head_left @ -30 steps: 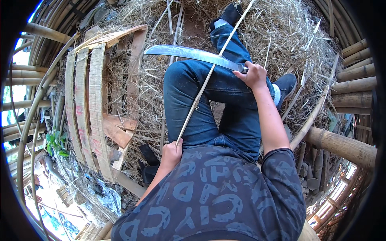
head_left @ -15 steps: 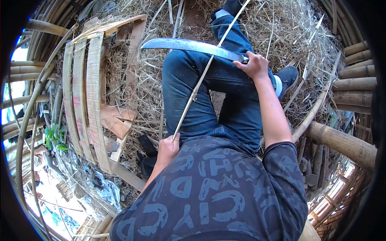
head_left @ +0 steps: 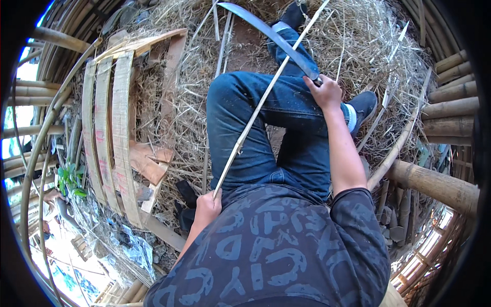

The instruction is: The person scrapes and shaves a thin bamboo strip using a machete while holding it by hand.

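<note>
Head view: left hand (head_left: 207, 205) grips pale strip (head_left: 255, 114), right hand (head_left: 326, 94) grips knife (head_left: 274, 34) — apparently shaving. Another stroke calls for steady hold

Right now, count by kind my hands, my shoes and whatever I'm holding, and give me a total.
Hands: 2, the left hand and the right hand
Shoes: 2
Knife: 1, in the right hand
Strip: 1, in the left hand
Total: 6
</note>
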Demonstrator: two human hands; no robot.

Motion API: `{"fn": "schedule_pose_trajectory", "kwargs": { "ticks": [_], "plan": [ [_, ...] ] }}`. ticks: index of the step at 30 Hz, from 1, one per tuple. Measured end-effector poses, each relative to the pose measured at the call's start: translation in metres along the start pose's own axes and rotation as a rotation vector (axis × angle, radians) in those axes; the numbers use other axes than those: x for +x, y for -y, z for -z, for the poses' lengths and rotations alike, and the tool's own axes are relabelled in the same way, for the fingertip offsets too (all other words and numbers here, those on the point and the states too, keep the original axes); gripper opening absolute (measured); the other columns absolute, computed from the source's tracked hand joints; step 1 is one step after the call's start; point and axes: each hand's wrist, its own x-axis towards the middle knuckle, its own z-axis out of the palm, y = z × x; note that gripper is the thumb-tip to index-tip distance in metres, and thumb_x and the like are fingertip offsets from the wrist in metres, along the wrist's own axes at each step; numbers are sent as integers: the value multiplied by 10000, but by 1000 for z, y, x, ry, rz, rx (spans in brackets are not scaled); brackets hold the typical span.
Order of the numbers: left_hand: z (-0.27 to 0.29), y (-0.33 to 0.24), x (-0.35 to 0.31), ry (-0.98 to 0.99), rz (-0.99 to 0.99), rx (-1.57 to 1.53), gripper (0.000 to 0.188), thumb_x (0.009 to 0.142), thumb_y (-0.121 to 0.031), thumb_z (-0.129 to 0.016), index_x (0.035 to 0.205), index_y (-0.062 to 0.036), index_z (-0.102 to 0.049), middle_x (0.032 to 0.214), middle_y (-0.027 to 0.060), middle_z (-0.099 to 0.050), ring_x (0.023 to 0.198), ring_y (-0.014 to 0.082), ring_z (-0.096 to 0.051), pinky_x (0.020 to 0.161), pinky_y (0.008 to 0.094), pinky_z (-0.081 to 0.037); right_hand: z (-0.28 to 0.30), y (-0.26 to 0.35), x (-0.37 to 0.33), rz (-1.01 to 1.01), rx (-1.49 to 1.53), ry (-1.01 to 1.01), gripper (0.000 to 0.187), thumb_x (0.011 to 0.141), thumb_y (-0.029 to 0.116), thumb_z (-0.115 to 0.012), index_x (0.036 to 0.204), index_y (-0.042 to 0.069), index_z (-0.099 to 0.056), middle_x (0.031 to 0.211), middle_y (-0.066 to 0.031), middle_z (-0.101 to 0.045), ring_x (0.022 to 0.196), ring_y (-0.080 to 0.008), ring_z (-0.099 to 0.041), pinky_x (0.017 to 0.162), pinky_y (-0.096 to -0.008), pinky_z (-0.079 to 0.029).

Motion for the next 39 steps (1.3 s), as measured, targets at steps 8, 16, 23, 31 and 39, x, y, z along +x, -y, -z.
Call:
{"fn": "schedule_pose_trajectory", "kwargs": {
  "ticks": [8, 16, 23, 31, 39],
  "plan": [
    [7, 2, -1, 45, -6, 11, 373, 932, -222, -531, 669, 42, -558, 583, 264, -501, 590, 457, -535, 506, 447, -407, 3, -4, 6, -10, -5, 17, 707, 698, 739, -582, 830, 54, -699, 758, -205, -673, 763, -368, -673, 689, -461, -535],
    [13, -1, -8, 14, -50, 50, 351, 935, -201, -515, 685, 42, -558, 597, 264, -497, 628, 467, -528, 508, 452, -402, 31, -52, 44, -306, -121, 142, 845, 749, 805, -434, 845, 5, -690, 824, -213, -682, 835, -354, -676, 731, -465, -527],
    [20, 24, -4, 242, 90, -136, 427, 964, -249, -494, 650, 36, -444, 523, 97, -334, 509, 166, -302, 477, 369, -321, 37, -58, 35, -10, -26, -13, 766, 777, 759, -478, 799, 19, -676, 702, -220, -656, 719, -376, -670, 643, -451, -537],
    [4, 50, 1, 240, 33, -170, 475, 974, -286, -499, 618, 19, -420, 531, 44, -311, 551, 130, -281, 470, 358, -302, 61, -90, 71, -38, -211, -102, 746, 784, 768, -457, 738, 48, -646, 655, -171, -655, 647, -342, -674, 575, -453, -534],
    [-4, 75, 1, 259, 12, -221, 468, 974, -292, -499, 625, 14, -441, 518, 44, -354, 537, 136, -305, 475, 365, -318, 75, -68, 72, 649, -187, -18, 674, 740, 749, -543, 650, 81, -557, 554, -104, -605, 530, -276, -647, 502, -405, -520]
  ]
}}
